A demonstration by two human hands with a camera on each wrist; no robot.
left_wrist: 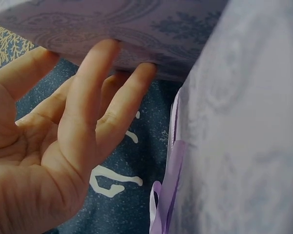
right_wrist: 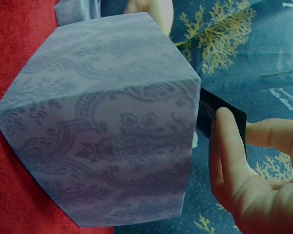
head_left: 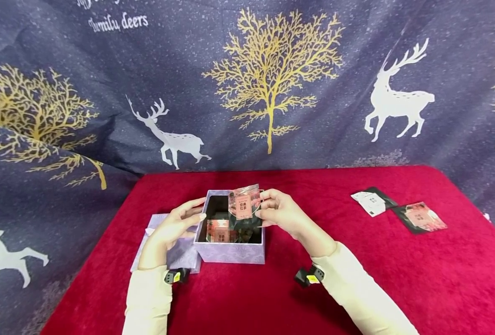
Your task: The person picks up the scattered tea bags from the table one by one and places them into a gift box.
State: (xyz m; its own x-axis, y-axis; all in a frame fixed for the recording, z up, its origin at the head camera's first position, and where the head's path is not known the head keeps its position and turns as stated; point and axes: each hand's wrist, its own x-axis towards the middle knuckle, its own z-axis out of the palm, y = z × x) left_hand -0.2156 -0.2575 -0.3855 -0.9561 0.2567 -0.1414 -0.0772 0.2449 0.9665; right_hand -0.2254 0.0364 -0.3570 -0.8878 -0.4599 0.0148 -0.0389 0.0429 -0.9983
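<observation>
My right hand (head_left: 281, 211) pinches the edge of a tea sachet (head_left: 244, 208) with a pink label and holds it upright over the lavender patterned box (head_left: 230, 253). In the right wrist view the sachet's dark back (right_wrist: 224, 114) shows between thumb and fingers, partly hidden behind the box. Another pink-labelled sachet (head_left: 220, 232) lies inside the box, which has a dark interior. On the box's left side, my left hand (head_left: 176, 225) rests its fingertips on the outer wall, fingers spread and nearly straight in the left wrist view.
The lavender lid (head_left: 184, 256) lies left of the box, partly under my left forearm; a purple ribbon (left_wrist: 171, 180) shows beside it. Two more sachets, one white-labelled (head_left: 373, 201) and one pink-labelled (head_left: 421, 217), lie on the red cloth (head_left: 314, 181) at the right. A printed curtain hangs behind.
</observation>
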